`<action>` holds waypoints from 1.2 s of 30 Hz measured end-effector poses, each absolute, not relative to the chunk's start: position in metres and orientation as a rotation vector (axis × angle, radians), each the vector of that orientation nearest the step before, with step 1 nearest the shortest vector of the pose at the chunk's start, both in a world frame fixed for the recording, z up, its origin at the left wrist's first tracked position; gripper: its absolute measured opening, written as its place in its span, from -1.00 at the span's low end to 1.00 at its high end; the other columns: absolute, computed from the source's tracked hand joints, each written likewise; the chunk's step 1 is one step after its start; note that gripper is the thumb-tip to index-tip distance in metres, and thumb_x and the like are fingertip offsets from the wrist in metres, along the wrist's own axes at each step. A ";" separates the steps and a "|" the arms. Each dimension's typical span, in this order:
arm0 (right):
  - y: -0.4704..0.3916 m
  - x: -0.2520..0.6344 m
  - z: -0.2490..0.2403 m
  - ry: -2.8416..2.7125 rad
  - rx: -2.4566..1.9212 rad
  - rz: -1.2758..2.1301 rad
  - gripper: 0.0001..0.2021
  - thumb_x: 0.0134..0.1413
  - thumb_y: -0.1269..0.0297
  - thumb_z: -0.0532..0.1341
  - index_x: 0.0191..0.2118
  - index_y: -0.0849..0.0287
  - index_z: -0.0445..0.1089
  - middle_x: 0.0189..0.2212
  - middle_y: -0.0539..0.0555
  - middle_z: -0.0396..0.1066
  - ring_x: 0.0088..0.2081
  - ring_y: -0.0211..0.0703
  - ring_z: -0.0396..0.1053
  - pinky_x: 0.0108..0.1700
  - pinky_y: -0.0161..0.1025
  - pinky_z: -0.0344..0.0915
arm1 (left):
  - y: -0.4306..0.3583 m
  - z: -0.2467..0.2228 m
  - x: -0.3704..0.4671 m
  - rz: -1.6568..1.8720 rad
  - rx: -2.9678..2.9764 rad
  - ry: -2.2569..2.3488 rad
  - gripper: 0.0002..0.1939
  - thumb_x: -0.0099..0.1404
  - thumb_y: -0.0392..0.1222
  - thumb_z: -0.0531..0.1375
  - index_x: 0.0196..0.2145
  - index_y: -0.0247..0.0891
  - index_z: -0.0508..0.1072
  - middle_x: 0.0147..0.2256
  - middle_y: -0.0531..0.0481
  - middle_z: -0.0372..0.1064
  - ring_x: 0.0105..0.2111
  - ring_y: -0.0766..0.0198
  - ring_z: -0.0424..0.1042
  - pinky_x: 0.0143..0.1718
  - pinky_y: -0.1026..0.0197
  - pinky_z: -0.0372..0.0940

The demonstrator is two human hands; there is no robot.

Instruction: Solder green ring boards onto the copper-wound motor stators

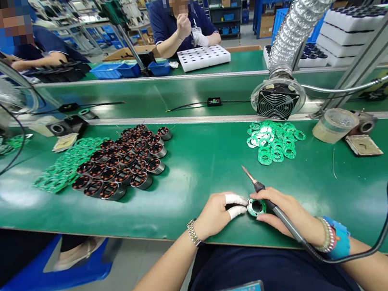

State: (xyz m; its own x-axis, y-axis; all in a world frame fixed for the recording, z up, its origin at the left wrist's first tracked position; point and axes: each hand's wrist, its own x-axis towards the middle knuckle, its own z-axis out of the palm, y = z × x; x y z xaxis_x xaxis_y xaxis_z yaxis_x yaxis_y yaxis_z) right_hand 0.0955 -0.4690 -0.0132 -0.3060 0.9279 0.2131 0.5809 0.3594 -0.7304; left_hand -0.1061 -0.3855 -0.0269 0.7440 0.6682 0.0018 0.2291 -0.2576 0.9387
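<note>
Near the bench's front edge, a round motor stator with a green ring circuit board on top sits between my two hands. My left hand, with white wraps on its fingertips, pinches the piece from the left. In my right hand a soldering iron lies across the palm, its tip pointing up and away to the left. The thumb and a finger of that same hand touch the right side of the stator. Whatever is under the board is mostly hidden.
Rows of wound stators and overlapping green boards cover the left of the bench. More ring boards lie below a fan duct. A plastic tub and a soldering sponge stand at right. The iron's cable loops rightward.
</note>
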 end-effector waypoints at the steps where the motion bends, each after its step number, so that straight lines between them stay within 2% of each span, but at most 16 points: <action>1: -0.469 0.096 -0.013 -2.000 -1.303 0.724 -0.65 0.09 0.35 0.18 0.02 0.10 0.17 -0.15 0.12 0.31 -0.17 -0.16 0.34 -0.13 -0.22 0.31 | -0.386 -0.026 -0.103 0.497 1.781 0.706 -0.89 0.13 -0.23 0.22 -0.36 -0.27 0.52 -0.34 -0.04 0.47 -0.30 0.26 0.42 -0.20 0.25 0.27; 6: -0.469 0.096 -0.010 -2.003 -1.278 0.697 -0.63 0.07 0.37 0.19 0.02 0.12 0.17 -0.19 0.12 0.32 -0.21 -0.16 0.33 -0.15 -0.22 0.31 | -0.389 -0.026 -0.086 0.451 1.394 0.789 -0.87 -0.02 -0.23 0.30 -0.52 -0.34 0.44 -0.54 0.06 0.34 -0.53 0.38 0.30 -0.45 0.32 0.21; 10: -0.465 0.089 -0.007 -1.947 -1.216 0.530 -0.75 0.11 0.47 0.12 -0.08 0.13 0.25 -0.31 0.08 0.31 -0.31 -0.20 0.30 -0.26 -0.27 0.30 | -0.389 -0.026 -0.081 0.375 1.269 0.811 -0.82 -0.05 -0.22 0.31 -0.55 -0.34 0.38 -0.62 0.12 0.27 -0.60 0.43 0.22 -0.52 0.34 0.13; 15: -0.456 0.081 -0.011 -2.033 -1.117 0.351 -0.77 0.11 0.53 0.06 -0.13 0.15 0.24 -0.39 0.08 0.31 -0.35 -0.17 0.22 -0.32 -0.22 0.27 | -0.389 -0.025 -0.084 0.389 1.219 0.794 -0.80 -0.08 -0.23 0.32 -0.54 -0.36 0.37 -0.62 0.12 0.27 -0.60 0.44 0.21 -0.52 0.35 0.11; 21: -0.457 0.075 -0.017 -2.021 -1.173 0.371 -0.78 0.09 0.54 0.05 -0.14 0.16 0.23 -0.43 0.07 0.28 -0.37 -0.15 0.20 -0.33 -0.20 0.26 | -0.390 -0.025 -0.091 0.369 1.078 0.750 -0.74 -0.07 -0.15 0.34 -0.50 -0.35 0.39 -0.57 0.06 0.34 -0.53 0.37 0.33 -0.38 0.28 0.23; 28: -0.470 0.082 -0.018 -1.933 -1.231 0.451 -0.70 0.07 0.51 0.13 -0.05 0.16 0.21 -0.25 0.13 0.32 -0.21 -0.15 0.31 -0.18 -0.20 0.32 | -0.389 -0.028 -0.093 0.378 1.100 0.739 -0.74 -0.02 -0.13 0.32 -0.48 -0.35 0.36 -0.56 0.05 0.35 -0.52 0.35 0.37 -0.37 0.27 0.25; 36: -0.473 0.087 -0.021 -1.943 -1.242 0.437 -0.71 0.09 0.50 0.12 -0.06 0.16 0.23 -0.22 0.15 0.38 -0.19 -0.15 0.36 -0.18 -0.21 0.35 | -0.387 -0.026 -0.095 0.361 1.132 0.735 -0.74 -0.02 -0.12 0.30 -0.48 -0.34 0.35 -0.55 0.03 0.36 -0.50 0.32 0.38 -0.35 0.25 0.26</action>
State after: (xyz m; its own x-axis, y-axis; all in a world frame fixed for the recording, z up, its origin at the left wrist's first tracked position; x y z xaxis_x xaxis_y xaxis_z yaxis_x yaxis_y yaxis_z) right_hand 0.0868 -0.4726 -0.0209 -0.2247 0.8780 0.4226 0.6124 0.4646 -0.6396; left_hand -0.0948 -0.3871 -0.0260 0.7157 0.6072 -0.3451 0.0980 0.4019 0.9104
